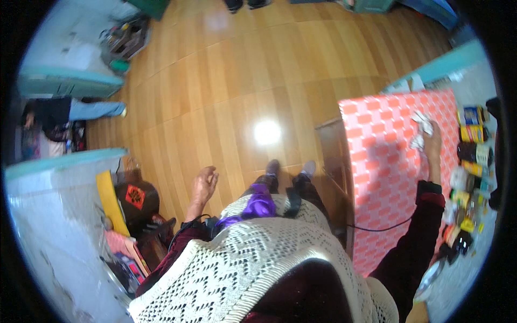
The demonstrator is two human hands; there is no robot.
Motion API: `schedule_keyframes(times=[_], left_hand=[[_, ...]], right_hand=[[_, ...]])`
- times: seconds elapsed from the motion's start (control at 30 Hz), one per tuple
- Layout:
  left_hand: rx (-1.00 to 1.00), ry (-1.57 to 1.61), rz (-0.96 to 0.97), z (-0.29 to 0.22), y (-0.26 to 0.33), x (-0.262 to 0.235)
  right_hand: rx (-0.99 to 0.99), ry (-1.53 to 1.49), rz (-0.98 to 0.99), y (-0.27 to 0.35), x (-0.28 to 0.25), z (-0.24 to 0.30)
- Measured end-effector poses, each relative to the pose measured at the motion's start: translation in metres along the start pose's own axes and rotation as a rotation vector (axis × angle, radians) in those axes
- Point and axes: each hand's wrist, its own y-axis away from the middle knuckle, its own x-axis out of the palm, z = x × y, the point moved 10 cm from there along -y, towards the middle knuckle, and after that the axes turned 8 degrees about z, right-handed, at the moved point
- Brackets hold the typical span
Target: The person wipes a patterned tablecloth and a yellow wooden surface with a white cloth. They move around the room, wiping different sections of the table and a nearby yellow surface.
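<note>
My right hand (433,144) reaches out over the tabletop at the right and is closed on a crumpled white cloth (424,124). The cloth lies bunched against the pink-and-red brick-patterned table cover (377,161), near its far right part. Part of the cloth is hidden under my fingers. My left hand (204,184) hangs in the air to the left of my body, above the wooden floor. Its fingers are loosely bent and apart, with nothing in them.
Several bottles and jars (474,153) line the table's right side along the wall. A black cable (382,229) crosses the cover. At the left stand a dark rounded object with a red diamond sticker (135,197) and a yellow board (112,202). Another person (70,111) is in the left doorway.
</note>
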Motion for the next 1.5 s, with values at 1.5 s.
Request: schedule_keyframes(times=[1.5], left_hand=[[0.117, 0.101, 0.036, 0.067, 0.123, 0.073]], right_hand=[[-0.294, 0.24, -0.172, 0.237, 0.063, 0.144]])
